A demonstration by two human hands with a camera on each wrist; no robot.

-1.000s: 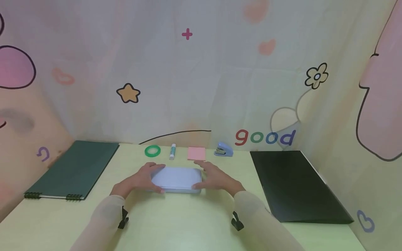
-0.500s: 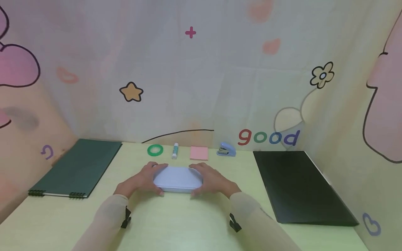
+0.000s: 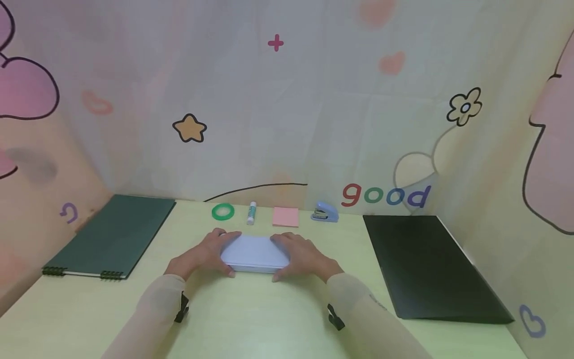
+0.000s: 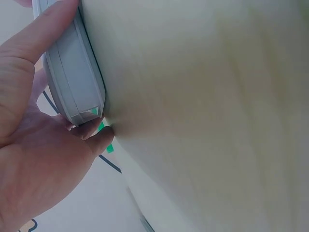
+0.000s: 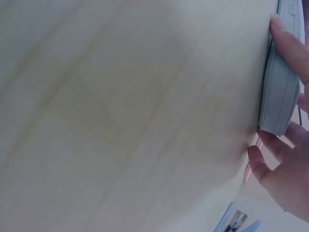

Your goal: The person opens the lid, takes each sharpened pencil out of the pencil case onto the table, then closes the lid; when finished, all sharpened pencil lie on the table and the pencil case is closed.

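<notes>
A pale lavender pencil case (image 3: 255,251) lies flat on the table in the middle of the head view. My left hand (image 3: 210,253) grips its left end, with the thumb along the near side and the fingers round the far side. On the right end, my right hand (image 3: 305,254) holds it the same way. The left wrist view shows the thumb (image 4: 48,29) against the side of the case (image 4: 75,67). In the right wrist view, fingers curve past the end of the case (image 5: 280,92). What the case contains is hidden.
Behind the case stand a green tape roll (image 3: 222,211), a glue stick (image 3: 251,213), a pink sticky-note pad (image 3: 285,216) and a blue stapler (image 3: 325,212). A dark green spiral notebook (image 3: 112,234) lies left, a black folder (image 3: 435,269) right. A printed cloth (image 3: 251,99) hangs behind.
My right hand has closed in on the right end of the case, where its fingers were spread before. The left hand keeps its place. The whole head view has shifted slightly.
</notes>
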